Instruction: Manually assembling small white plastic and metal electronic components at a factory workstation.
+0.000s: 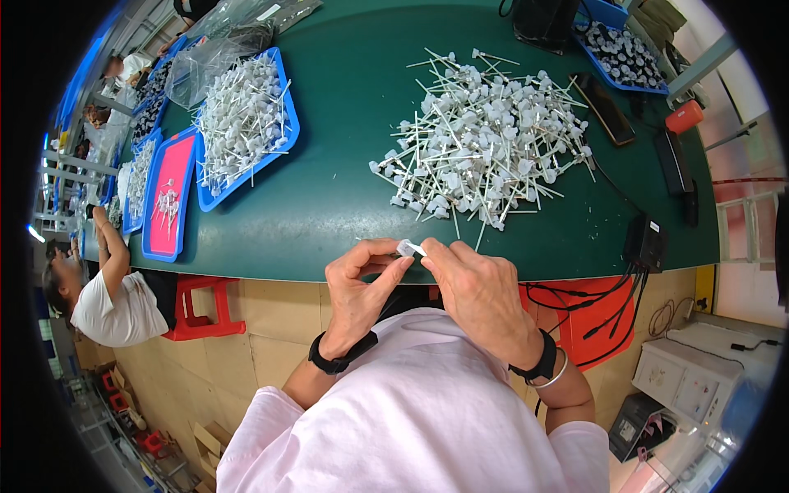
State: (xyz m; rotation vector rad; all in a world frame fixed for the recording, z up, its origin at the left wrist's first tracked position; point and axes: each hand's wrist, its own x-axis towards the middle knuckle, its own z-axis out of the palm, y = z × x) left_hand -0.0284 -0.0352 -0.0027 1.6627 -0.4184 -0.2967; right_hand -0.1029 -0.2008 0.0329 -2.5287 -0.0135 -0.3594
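Observation:
Both my hands meet at the near edge of the green table (345, 189), pinching one small white plastic part (407, 247) between the fingertips. My left hand (362, 283) grips it from the left with thumb and forefinger. My right hand (472, 287) holds its other end. Each wrist carries a black band. A big loose heap of white stick-like parts with small heads (485, 135) lies just beyond my hands on the table.
A blue tray (283, 144) piled with the same white parts sits at left, beside a blue tray with a pink liner (177, 172). A phone (604, 107), an orange cylinder (684, 117), black cables and a box (645, 242) lie right. Another person (111, 300) sits at far left by a red stool (201, 308).

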